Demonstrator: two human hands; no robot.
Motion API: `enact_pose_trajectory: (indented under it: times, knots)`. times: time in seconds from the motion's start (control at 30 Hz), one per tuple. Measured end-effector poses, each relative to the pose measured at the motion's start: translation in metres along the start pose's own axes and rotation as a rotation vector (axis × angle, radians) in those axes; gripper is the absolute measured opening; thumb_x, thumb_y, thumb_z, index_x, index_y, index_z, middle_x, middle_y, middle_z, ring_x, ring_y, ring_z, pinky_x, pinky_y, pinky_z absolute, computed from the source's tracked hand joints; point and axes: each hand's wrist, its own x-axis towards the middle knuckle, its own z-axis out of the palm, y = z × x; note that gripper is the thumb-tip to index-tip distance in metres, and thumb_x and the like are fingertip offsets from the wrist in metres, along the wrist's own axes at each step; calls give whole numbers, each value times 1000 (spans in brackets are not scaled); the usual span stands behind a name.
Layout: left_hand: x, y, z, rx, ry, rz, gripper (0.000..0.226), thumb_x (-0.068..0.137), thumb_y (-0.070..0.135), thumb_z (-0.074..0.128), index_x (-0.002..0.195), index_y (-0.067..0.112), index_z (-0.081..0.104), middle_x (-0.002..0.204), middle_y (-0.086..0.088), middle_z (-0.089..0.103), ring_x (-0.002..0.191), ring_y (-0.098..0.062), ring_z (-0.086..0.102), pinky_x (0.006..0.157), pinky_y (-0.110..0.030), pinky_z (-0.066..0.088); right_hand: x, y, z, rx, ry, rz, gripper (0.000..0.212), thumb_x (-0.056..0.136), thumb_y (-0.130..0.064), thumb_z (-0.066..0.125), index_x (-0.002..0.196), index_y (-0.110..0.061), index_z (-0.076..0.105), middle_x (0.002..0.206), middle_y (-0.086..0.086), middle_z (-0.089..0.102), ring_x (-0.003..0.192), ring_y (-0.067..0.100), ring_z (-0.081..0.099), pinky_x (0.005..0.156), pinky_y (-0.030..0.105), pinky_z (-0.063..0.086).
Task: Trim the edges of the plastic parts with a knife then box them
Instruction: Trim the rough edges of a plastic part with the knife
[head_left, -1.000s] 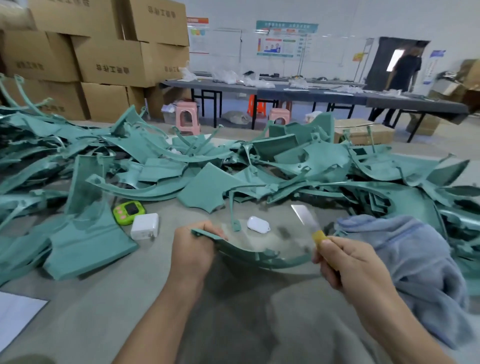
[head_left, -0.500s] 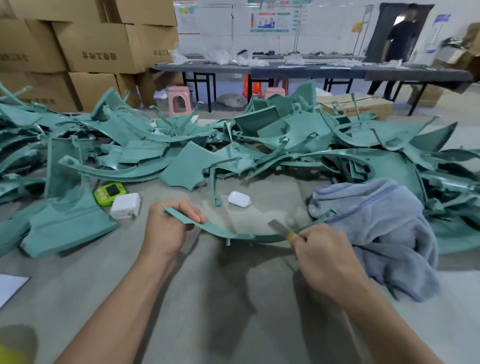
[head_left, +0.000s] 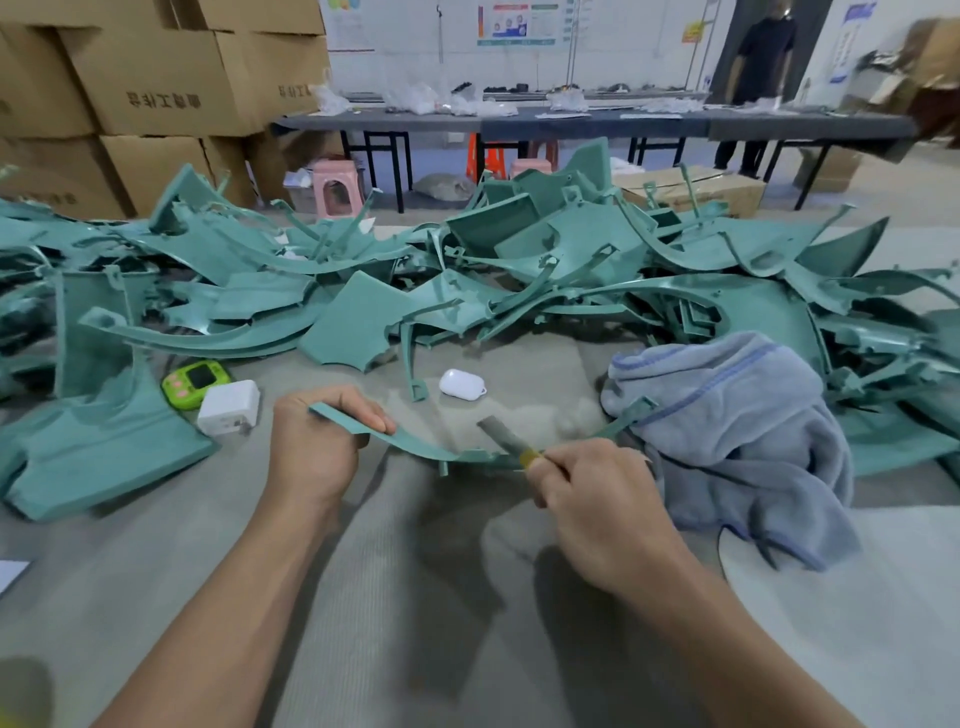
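Grey table (head_left: 415, 597), green parts (head_left: 519, 270) heaped behind. Left hand (head_left: 311, 447) pinches strip (head_left: 415, 448); right hand (head_left: 597, 499) grips knife (head_left: 506, 441) at its edge. Trimming underway; next, probably draw blade along, steady.

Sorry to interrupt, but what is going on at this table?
A person is trimming a long curved teal plastic strip. The left hand grips one end; the right hand holds a yellow-handled knife, blade at the strip's edge. A heap of similar teal plastic parts lies behind, beside a grey-blue towel.
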Motion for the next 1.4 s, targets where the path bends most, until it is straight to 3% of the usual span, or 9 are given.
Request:
enact_pose_trajectory:
  times: [0.23, 0.43, 0.57, 0.77, 0.9, 1.03, 1.17, 1.3, 1.4]
  knots:
    - [-3, 1, 1, -2, -9, 1, 30, 51, 3, 43, 43, 20, 67, 52, -3, 66, 55, -8, 62, 51, -14, 43, 14, 29, -27, -242, 175, 280, 36, 100, -31, 51, 76, -10, 67, 75, 12, 64, 69, 35, 56, 64, 35, 40]
    - [0, -1, 1, 46, 20, -2, 30, 51, 4, 44, 44, 22, 68, 53, -2, 67, 55, -7, 63, 50, -12, 44, 7, 19, 0, -217, 13, 0, 45, 100, -34, 51, 59, -17, 52, 60, -4, 56, 60, 17, 53, 62, 33, 37]
    - [0, -5, 1, 71, 19, -22, 30, 50, 6, 45, 48, 22, 71, 56, -2, 69, 58, -8, 64, 52, -13, 45, 23, 55, -30, -323, 196, 302, 38, 102, -38, 45, 77, -15, 61, 88, 14, 68, 74, 34, 47, 65, 37, 37]
    - [-2, 0, 2, -169, 116, -198, 26, 43, 4, 53, 57, 16, 71, 65, 3, 68, 64, -15, 63, 62, -30, 47, 21, 39, -21, 89, 346, 82, 41, 97, -24, 56, 59, -10, 48, 52, 4, 51, 61, 32, 47, 61, 43, 37]
    - [1, 6, -5, -550, 121, -501, 25, 89, 17, 58, 105, 15, 77, 102, -3, 79, 85, -25, 77, 64, -41, 63, 14, 33, -23, 392, 122, 8, 34, 89, -24, 62, 57, -10, 61, 47, 10, 53, 45, 16, 44, 52, 35, 41]
    - [9, 6, -13, -581, 313, -440, 20, 99, 23, 58, 112, 20, 73, 107, 1, 79, 94, -21, 77, 71, -40, 62, 9, 33, -26, 267, -279, -89, 34, 82, -29, 60, 57, -6, 57, 43, -6, 46, 42, 9, 37, 46, 26, 33]
    - [11, 5, -21, -619, 462, -326, 22, 98, 24, 59, 115, 20, 71, 107, 1, 79, 96, -21, 76, 75, -46, 63, 7, 34, -19, 40, -96, -126, 50, 90, -54, 56, 61, -15, 45, 46, -9, 37, 44, 7, 32, 44, 21, 27]
    - [11, 7, -20, -649, 485, -254, 32, 97, 30, 59, 125, 21, 69, 115, 2, 77, 103, -22, 74, 91, -54, 58, 25, 43, -37, -234, 601, -93, 29, 87, -43, 61, 113, -32, 70, 109, -6, 72, 113, 21, 58, 98, 36, 32]
    - [9, 7, -12, -636, 483, -219, 21, 96, 30, 59, 100, 25, 79, 109, 2, 78, 101, -22, 75, 89, -50, 59, 42, 67, -54, -585, 353, 146, 79, 81, -53, 66, 150, -23, 40, 152, 8, 48, 143, 32, 32, 114, 41, 12]
